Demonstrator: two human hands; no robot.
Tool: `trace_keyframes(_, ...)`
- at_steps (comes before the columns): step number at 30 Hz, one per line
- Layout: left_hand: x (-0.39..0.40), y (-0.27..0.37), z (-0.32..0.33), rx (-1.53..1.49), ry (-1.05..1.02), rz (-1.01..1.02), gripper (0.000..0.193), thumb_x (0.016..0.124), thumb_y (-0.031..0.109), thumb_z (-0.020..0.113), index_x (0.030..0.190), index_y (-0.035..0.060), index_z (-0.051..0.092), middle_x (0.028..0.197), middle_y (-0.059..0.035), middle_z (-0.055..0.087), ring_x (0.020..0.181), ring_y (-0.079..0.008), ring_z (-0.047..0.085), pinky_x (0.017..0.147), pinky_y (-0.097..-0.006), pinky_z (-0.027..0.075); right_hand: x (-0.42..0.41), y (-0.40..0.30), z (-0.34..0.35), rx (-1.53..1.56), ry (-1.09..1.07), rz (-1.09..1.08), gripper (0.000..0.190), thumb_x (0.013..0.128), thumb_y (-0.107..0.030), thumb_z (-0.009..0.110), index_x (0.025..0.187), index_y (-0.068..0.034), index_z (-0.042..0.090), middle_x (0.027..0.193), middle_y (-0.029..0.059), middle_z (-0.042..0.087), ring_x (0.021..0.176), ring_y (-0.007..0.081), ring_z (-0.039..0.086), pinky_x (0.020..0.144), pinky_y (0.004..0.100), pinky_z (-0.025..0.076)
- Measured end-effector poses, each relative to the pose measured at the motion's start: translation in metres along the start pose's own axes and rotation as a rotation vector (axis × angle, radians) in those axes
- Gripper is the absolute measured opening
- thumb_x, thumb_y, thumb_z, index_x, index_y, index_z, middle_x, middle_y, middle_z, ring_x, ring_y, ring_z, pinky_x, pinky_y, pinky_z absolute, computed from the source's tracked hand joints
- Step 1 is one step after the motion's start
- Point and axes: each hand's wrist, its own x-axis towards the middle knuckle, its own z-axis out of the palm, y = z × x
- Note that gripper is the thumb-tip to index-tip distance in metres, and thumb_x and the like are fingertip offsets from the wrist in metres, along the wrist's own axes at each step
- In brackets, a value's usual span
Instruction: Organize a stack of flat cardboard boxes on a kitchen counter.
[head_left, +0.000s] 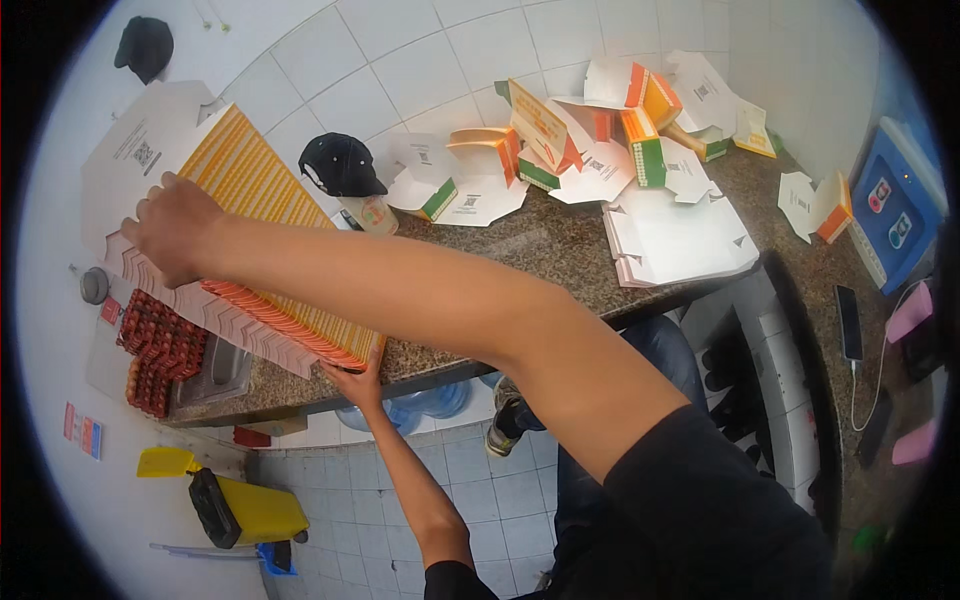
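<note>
A tall stack of nested paperboard food boxes (255, 172), yellow-striped and orange with white flaps, leans at the left of the counter. My right hand (176, 229) reaches across from the right, its fingers curled over the white flap edges near the stack's upper end. At the lower end, my left hand (358, 381) holds the bottom corner, thumb and fingers spread against it. My right forearm hides part of the stack. Several opened boxes (480, 169) lie along the tiled wall, and a pile of flat white box blanks (682, 236) rests near the counter's front edge.
Beyond the stack are a black cap (343, 165) on a plastic cup (371, 215), and red egg trays (161, 337) by a sink. A phone (848, 322) on a cable lies right, near a blue case (900, 202). A yellow bin (262, 510) and water bottles (442, 401) stand below.
</note>
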Motion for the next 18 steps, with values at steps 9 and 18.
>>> trace_keyframes(9, 0.004, 0.006, -0.019, -0.232, -0.086, 0.033, 0.120, 0.069, 0.048, 0.092, 0.156, -0.0050, 0.028, 0.154, -0.0301, 0.038, 0.143, -0.0453, 0.038, 0.118, -0.0521, 0.031, -0.164, 0.211, -0.037, -0.278, 0.535, 0.246, 0.073, 0.076, -0.027, 0.081, 0.143, -0.017, 0.054, 0.139, 0.0131, 0.055, 0.135, 0.0362, 0.045, 0.112, 0.0486, 0.036)
trace_keyframes(18, -0.005, 0.012, -0.002, -0.046, -0.067, 0.076, 0.120, 0.072, 0.052, 0.089, 0.157, -0.0040, 0.025, 0.154, -0.0319, 0.038, 0.142, -0.0477, 0.038, 0.117, -0.0530, 0.032, -0.406, 0.343, -0.103, -0.249, -0.314, 1.237, 0.046, 0.088, -0.028, 0.063, 0.133, -0.016, 0.065, 0.125, 0.0108, 0.070, 0.110, 0.0294, 0.068, 0.092, 0.0444, 0.055)
